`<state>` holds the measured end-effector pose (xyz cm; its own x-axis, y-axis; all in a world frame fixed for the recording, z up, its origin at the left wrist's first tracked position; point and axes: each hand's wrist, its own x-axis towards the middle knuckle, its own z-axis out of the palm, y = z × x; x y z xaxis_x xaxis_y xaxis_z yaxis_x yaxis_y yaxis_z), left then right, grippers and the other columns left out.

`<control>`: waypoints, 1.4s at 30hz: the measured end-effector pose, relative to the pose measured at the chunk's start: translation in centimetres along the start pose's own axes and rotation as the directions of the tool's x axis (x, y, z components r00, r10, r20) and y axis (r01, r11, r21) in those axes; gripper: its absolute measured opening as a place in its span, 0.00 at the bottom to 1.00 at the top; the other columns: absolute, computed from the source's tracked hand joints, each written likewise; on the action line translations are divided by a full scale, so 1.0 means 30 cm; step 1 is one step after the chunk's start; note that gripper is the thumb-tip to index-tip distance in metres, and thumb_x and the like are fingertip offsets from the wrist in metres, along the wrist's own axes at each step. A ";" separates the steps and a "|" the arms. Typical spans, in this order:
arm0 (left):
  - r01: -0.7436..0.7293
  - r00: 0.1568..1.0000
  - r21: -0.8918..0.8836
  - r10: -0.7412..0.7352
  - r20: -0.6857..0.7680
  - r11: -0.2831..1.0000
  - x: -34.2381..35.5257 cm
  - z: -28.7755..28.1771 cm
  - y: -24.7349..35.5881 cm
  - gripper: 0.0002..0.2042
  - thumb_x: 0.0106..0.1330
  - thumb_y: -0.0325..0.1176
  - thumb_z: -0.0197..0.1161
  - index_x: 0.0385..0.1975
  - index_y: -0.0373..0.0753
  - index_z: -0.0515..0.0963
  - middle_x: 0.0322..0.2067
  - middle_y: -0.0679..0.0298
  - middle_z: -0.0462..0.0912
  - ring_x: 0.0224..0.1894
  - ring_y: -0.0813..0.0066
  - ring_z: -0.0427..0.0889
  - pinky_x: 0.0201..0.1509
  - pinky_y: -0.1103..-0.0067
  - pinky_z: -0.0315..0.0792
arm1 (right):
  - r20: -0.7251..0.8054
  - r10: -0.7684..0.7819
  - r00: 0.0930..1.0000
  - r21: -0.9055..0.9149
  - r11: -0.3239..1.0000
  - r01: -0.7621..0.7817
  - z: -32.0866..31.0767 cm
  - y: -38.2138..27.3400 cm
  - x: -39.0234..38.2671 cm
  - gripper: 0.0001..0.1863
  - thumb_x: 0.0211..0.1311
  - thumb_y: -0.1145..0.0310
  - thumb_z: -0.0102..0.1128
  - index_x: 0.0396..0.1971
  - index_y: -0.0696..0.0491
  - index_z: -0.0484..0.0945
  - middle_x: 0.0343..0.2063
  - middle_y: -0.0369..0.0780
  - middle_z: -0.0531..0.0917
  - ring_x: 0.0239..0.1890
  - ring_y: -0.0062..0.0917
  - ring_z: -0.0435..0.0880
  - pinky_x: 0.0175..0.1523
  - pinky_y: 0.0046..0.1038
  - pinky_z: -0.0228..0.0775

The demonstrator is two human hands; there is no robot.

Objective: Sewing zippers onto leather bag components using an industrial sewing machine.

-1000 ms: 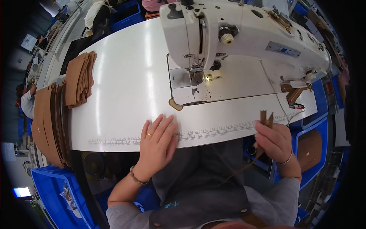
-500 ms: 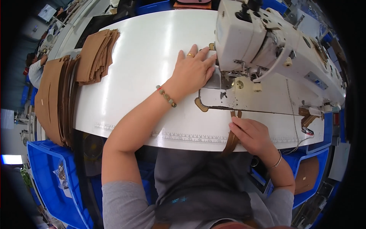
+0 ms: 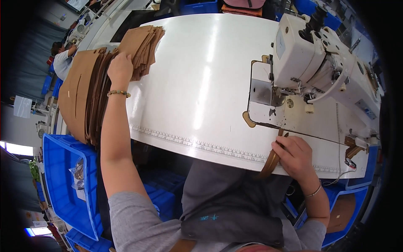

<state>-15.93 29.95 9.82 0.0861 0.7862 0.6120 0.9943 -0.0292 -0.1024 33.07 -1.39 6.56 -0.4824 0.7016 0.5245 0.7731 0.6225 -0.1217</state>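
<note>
My left hand (image 3: 120, 67) has its fingers curled together over the inner edge of a thick stack of brown panels (image 3: 77, 90) at the far left. A smaller pile of brown pieces (image 3: 140, 44) lies against it. The left fingertips are hidden, so what they grip does not show. At the table's front edge, right of the middle, my right hand (image 3: 296, 155) is closed on a long brown strip (image 3: 271, 163). The strip hangs over the edge toward my lap. Beyond this hand stands a white sewing machine (image 3: 312, 63), its needle area away from both hands.
The white table (image 3: 184, 84) has a printed ruler (image 3: 201, 146) along its front. Blue bins (image 3: 69, 185) stand low at the left, and another (image 3: 361, 197) at the right holds brown pieces. A small tool (image 3: 350, 164) lies right of my hand. A person (image 3: 63, 59) sits far left.
My left hand has left the sewing machine's needle area and reached far left to the brown stacks. My right hand keeps hold of the strip. The whole view has shifted.
</note>
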 end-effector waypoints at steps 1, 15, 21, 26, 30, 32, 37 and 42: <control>0.038 0.991 0.050 -0.044 0.124 0.998 -0.002 0.011 -0.014 0.14 0.76 0.40 0.56 0.44 0.38 0.85 0.43 0.52 0.89 0.48 0.48 0.87 0.50 0.58 0.81 | -0.001 -0.004 1.000 0.009 1.000 0.004 0.000 0.002 -0.004 0.17 0.47 0.72 0.66 0.41 0.55 0.86 0.43 0.40 0.85 0.39 0.33 0.85 0.42 0.33 0.80; -0.056 0.996 0.090 0.050 0.069 0.994 0.069 -0.051 -0.029 0.09 0.70 0.30 0.59 0.41 0.34 0.84 0.34 0.52 0.90 0.40 0.52 0.90 0.46 0.62 0.83 | -0.029 -0.009 1.000 0.032 0.999 0.010 0.010 0.004 0.000 0.18 0.42 0.75 0.68 0.39 0.55 0.86 0.41 0.39 0.86 0.39 0.33 0.86 0.42 0.33 0.81; 0.698 0.699 -0.625 0.144 0.700 -0.349 -0.171 -0.279 0.312 0.16 0.77 0.27 0.56 0.61 0.33 0.75 0.54 0.60 0.85 0.52 0.72 0.86 0.56 0.75 0.82 | -0.028 0.049 0.998 0.004 0.999 -0.049 -0.011 0.005 -0.007 0.18 0.43 0.74 0.67 0.39 0.57 0.85 0.42 0.40 0.86 0.41 0.35 0.85 0.45 0.35 0.81; 0.943 0.231 -0.029 0.585 0.777 -0.333 -0.620 -0.448 0.499 0.21 0.82 0.36 0.53 0.69 0.34 0.67 0.63 0.59 0.78 0.64 0.70 0.80 0.66 0.70 0.78 | -0.051 -0.018 0.999 0.048 0.999 0.020 -0.020 -0.007 0.008 0.22 0.50 0.74 0.65 0.49 0.58 0.83 0.49 0.44 0.86 0.49 0.39 0.86 0.54 0.39 0.82; 0.976 0.142 0.025 0.716 0.684 -0.218 -0.651 -0.521 0.594 0.20 0.79 0.32 0.60 0.66 0.34 0.69 0.58 0.62 0.80 0.58 0.76 0.82 0.62 0.77 0.78 | -0.020 -0.026 0.999 0.133 0.991 0.028 -0.036 -0.057 0.051 0.21 0.55 0.74 0.62 0.52 0.58 0.83 0.52 0.46 0.86 0.55 0.41 0.86 0.60 0.40 0.81; 0.960 0.207 -0.280 0.745 0.634 -0.028 -0.638 -0.510 0.620 0.18 0.77 0.31 0.62 0.62 0.36 0.71 0.50 0.63 0.84 0.49 0.75 0.86 0.55 0.78 0.79 | 0.084 0.011 0.996 0.050 0.999 -0.015 -0.042 -0.061 0.060 0.20 0.58 0.74 0.60 0.52 0.58 0.82 0.54 0.46 0.85 0.58 0.41 0.85 0.63 0.41 0.78; 0.235 0.421 -0.843 0.731 0.536 0.483 -0.558 -0.550 0.703 0.16 0.67 0.31 0.70 0.51 0.39 0.74 0.38 0.65 0.86 0.37 0.69 0.88 0.39 0.74 0.81 | 0.191 0.008 0.981 0.070 0.997 -0.021 -0.030 0.049 0.013 0.20 0.58 0.75 0.60 0.52 0.58 0.82 0.57 0.45 0.84 0.60 0.40 0.84 0.65 0.40 0.77; -0.233 0.487 -0.857 0.818 0.307 0.460 -0.556 -0.515 0.808 0.15 0.59 0.32 0.73 0.42 0.42 0.75 0.36 0.66 0.85 0.32 0.62 0.87 0.32 0.71 0.79 | 0.250 -0.029 0.968 0.115 0.993 0.000 -0.029 0.142 0.087 0.21 0.54 0.77 0.63 0.51 0.58 0.83 0.55 0.44 0.85 0.56 0.37 0.84 0.61 0.38 0.78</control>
<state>7.72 6.58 9.25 0.8358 0.5485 -0.0262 0.4913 -0.7256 0.4819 35.47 2.78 8.14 -0.5922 0.7477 0.3006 0.7207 0.6583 -0.2176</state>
